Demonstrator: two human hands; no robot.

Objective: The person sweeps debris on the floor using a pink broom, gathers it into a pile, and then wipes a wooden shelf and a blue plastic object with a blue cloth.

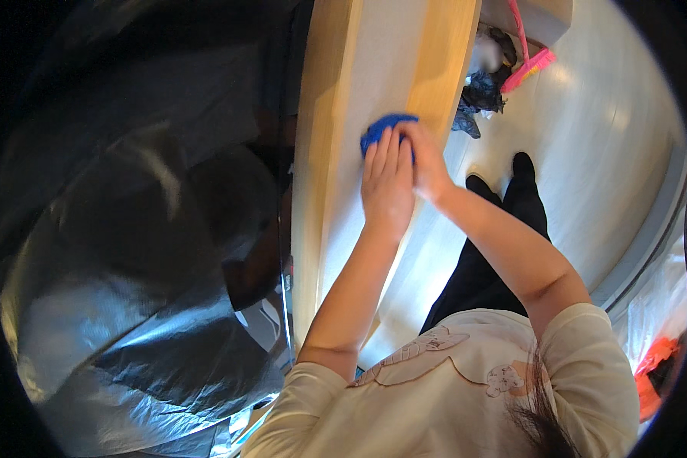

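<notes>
A bunched blue cloth (388,129) lies against a pale panel with light wood strips (378,63) along both sides. My left hand (388,186) rests on the cloth's lower part, its fingers close together and pointing up the panel. From the right, my right hand (426,160) grips the same cloth with bent fingers, right beside the left. The two hands overlap partly, and the fingertips are slightly blurred. Part of the cloth is hidden under the fingers.
Dark, shiny plastic sheeting (166,343) fills the left side. Beyond the panel, a pink broom (529,70) and dark plastic bags (484,91) are on the pale floor (607,172). My feet stand near them. A red-orange bag (652,378) shows at lower right.
</notes>
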